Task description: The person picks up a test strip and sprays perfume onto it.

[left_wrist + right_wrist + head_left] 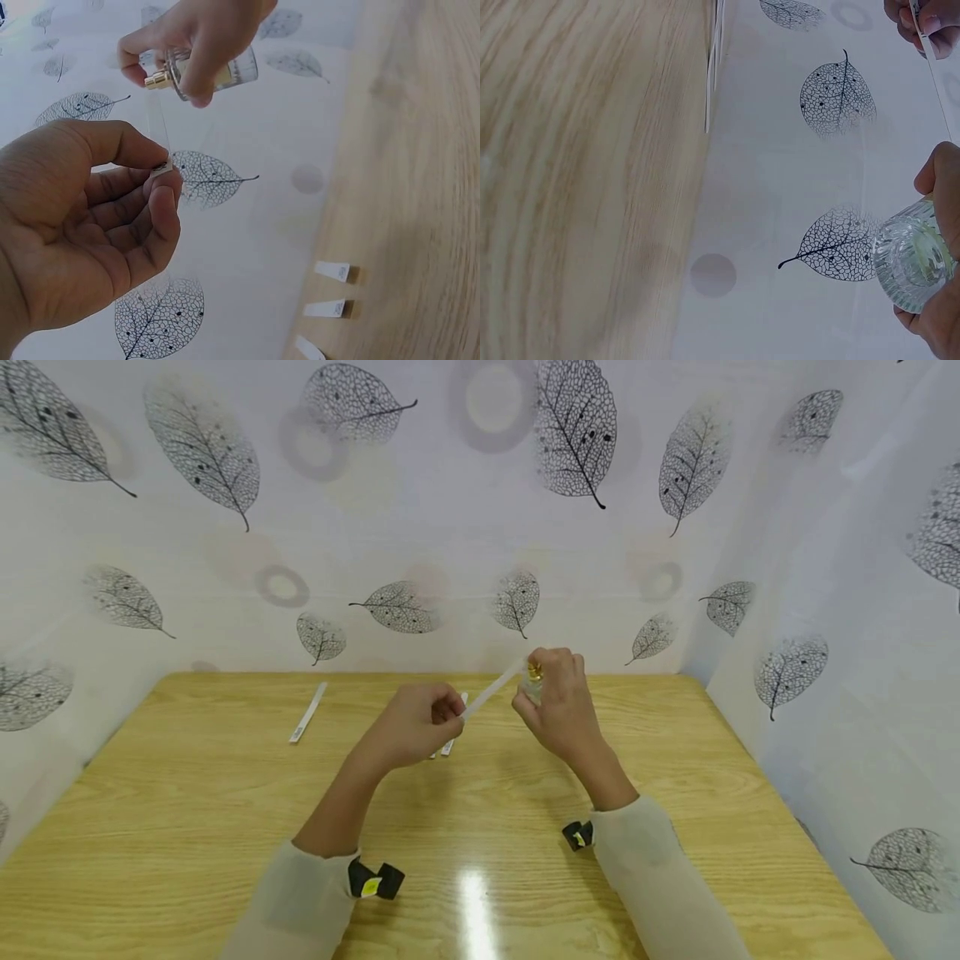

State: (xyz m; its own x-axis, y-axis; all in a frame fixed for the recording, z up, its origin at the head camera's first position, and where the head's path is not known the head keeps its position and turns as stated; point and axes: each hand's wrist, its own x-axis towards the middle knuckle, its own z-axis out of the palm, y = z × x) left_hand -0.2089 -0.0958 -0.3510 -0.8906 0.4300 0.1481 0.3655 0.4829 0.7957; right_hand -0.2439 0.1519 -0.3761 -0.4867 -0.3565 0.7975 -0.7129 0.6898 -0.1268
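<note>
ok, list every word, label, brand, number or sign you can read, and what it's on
Nothing legible in any view.
Held strip, left hand: dark print at the pinched end, too small to read.
Table strips: dark print on at least two ends, too small to read.
Bottle, right hand: no lettering I can make out.
Yellow patch, left wrist: any mark too blurred.

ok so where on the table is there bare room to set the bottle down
Bare table lies right of the right hand out to the right edge, between the sleeves, and left of the lone strip. It's crowded by the left hand, where other strips lie close together.
</note>
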